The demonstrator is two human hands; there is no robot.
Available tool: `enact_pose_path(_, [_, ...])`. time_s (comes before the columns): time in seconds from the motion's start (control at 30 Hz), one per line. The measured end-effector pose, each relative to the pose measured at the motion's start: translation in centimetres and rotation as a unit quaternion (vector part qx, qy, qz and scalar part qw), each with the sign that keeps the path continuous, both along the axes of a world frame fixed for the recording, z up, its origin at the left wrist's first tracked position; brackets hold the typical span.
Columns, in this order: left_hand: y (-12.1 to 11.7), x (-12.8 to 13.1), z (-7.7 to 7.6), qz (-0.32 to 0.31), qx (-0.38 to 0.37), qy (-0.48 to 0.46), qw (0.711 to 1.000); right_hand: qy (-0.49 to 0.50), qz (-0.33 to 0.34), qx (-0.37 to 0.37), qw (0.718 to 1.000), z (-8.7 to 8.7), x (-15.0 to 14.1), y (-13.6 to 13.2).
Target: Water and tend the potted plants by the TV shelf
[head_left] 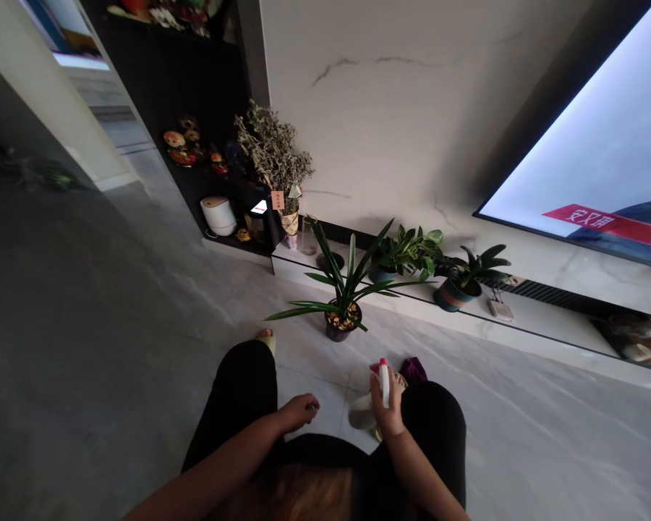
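My right hand point(388, 412) is wrapped round the neck of a spray bottle point(385, 383) with a white trigger head and a red nozzle tip; its pale body hangs below the hand. The nozzle faces a potted plant point(350, 278) with long strap-like leaves, which stands on the floor in front of me in a dark pot filled with bark-like chips. Near my left knee, my left hand point(299, 412) is held in the air with its fingers curled in. Whether anything is inside those fingers I cannot make out. Neither hand touches the plant.
Along the wall runs a low white ledge point(488, 325) bearing a leafy plant point(409, 250) and a plant in a green-and-brown pot point(458, 293). A dried bouquet point(276, 148) stands by the dark shelf. A purple cloth point(414, 371) lies by my right foot. The television point(602, 166) hangs at right.
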State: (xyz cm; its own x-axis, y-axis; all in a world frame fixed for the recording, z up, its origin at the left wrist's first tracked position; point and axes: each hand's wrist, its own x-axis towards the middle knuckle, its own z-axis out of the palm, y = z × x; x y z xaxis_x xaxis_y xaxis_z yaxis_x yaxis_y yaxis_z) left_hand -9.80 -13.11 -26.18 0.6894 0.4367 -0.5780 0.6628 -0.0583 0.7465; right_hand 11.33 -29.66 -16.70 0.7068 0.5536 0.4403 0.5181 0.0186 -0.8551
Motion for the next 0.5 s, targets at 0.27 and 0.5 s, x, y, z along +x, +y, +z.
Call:
enact_pose_path(0.27, [0.0,0.3,-0.4,-0.012,0.005,-0.002,1.0,0.012,0.043,-0.027,0.999,-1.8,0.5,-0.2])
enact_pose_path(0.5, [0.1,0.3,-0.2,-0.028,0.0,-0.012,1.0,0.025,0.052,-0.036,0.998,-3.6,0.7,-0.3])
